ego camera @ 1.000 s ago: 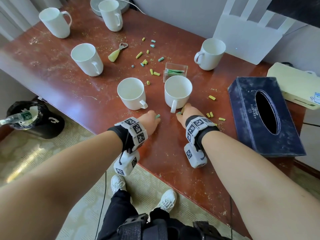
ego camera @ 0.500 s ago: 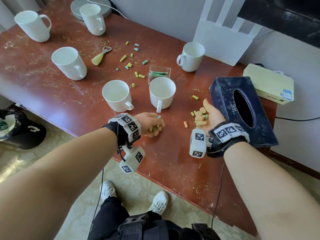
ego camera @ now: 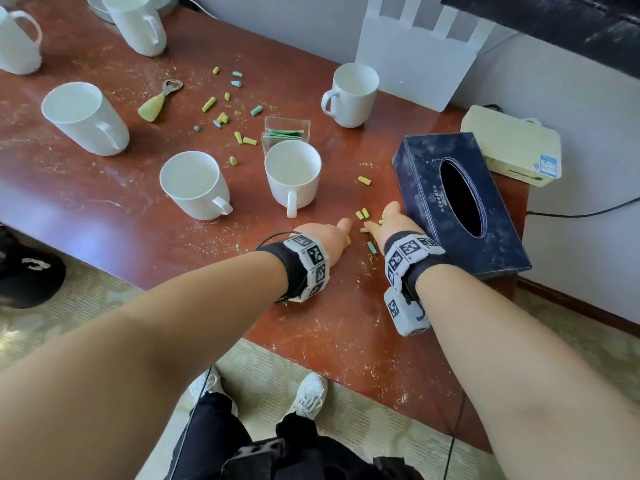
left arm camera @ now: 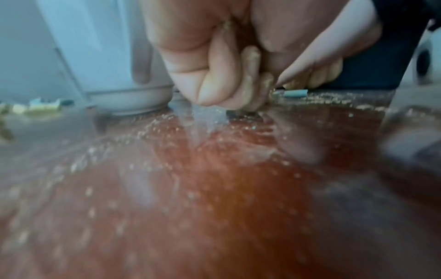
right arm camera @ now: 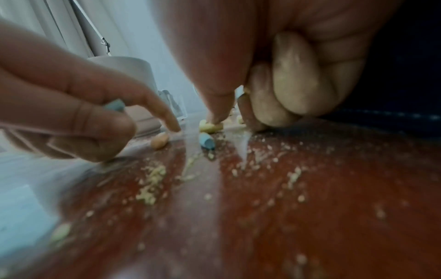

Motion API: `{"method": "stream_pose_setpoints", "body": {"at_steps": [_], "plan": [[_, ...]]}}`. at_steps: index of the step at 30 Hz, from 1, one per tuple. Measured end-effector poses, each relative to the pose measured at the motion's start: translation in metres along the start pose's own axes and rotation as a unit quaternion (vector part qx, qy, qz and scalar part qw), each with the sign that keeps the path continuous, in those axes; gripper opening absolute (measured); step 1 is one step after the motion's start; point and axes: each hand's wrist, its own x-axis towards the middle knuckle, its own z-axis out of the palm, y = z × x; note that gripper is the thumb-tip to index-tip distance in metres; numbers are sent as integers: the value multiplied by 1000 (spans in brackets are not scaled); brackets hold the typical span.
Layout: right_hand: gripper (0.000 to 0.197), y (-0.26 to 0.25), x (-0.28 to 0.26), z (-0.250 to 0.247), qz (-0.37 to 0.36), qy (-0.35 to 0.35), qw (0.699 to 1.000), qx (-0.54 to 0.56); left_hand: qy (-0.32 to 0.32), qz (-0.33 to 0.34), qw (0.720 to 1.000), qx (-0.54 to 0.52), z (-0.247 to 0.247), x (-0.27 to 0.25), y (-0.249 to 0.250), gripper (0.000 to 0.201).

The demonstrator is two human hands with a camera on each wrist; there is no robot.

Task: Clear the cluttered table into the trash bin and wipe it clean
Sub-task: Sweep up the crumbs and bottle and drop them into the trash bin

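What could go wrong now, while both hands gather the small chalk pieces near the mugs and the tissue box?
1. The left hand already grips collected pieces; reaching for more could let some slip out.
2. The blue piece lies near the right hand's wrist and may be brushed toward the table edge.
3. The nearest mug stands close by; a sweeping hand might knock it.

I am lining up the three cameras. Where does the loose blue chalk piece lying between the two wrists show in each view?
Head: the blue chalk piece lies on the table just left of the right wrist.
Left wrist: far right of the fingers, before the tissue box.
Right wrist: centre, near the fingers.
Shared landmark: the dark blue tissue box.
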Motion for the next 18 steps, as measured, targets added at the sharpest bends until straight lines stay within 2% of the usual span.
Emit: {"method": "stream_pose_setpoints", "body": {"at_steps": [1,4,7,13,15,18], "plan": [[45,0,1,0,-3,-4,1000,-11,-1,-4,1000,10,0,1,4,41],[61,4,1,2,-13,-14,999,-29,48,24,998,37,-3,3,8,37],[68,5,2,3,-22,-16,998,-54,6,40,995,88,-8,3,6,36],[37,-10,2,4,-102,-36,985,-133,27,-41,998,33,0,-2,-18,41],[38,-13,1,5,-107,-36,982,-150,31,-38,999,-8,0,-6,-28,41],[49,-14,-1,5,-101,-44,983,-148,60,-17,995,-80,3,-9,-44,22]]}}
